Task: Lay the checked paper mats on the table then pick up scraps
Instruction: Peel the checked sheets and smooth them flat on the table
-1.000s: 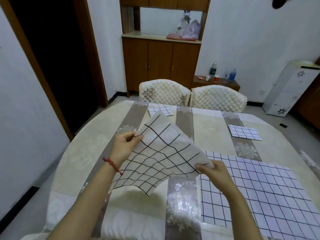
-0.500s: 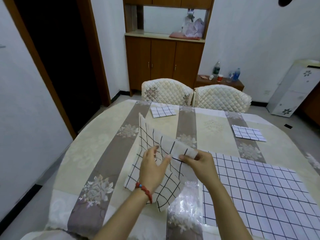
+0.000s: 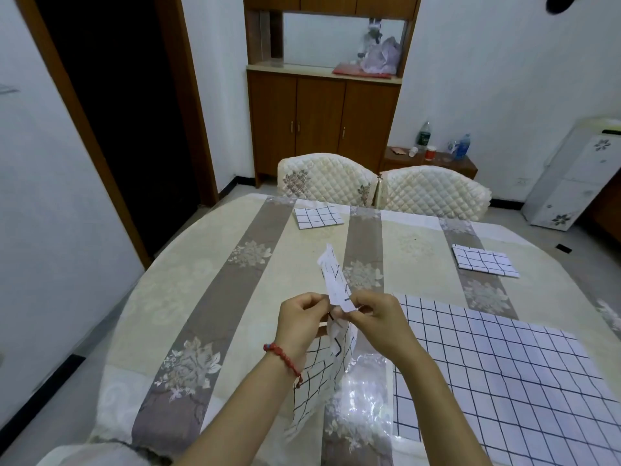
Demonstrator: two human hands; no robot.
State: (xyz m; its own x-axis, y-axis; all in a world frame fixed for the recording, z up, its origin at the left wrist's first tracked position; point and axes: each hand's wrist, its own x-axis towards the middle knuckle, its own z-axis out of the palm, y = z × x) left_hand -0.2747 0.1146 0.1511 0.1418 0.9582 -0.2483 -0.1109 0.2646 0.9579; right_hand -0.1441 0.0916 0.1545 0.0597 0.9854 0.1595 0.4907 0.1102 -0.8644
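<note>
Hands meet above the worktop (image 3: 208, 297), where the left hand (image 3: 300, 322) and right hand (image 3: 381, 322) each pinch a checked paper mat (image 3: 336, 280) in curled fingers, one strip standing up and the rest hanging below, beside a large checked mat (image 3: 504, 364) lying flat at right.

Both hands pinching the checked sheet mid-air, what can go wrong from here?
1. The thin checked paper sheet is crumpled between the left hand and right hand; pulling it apart may tear or crease it.
2. It hangs over the shiny clear plastic film on the striped floral tablecloth; laid there, it may slide or sit uneven.
3. It could overlap the large flat checked mat.
</note>
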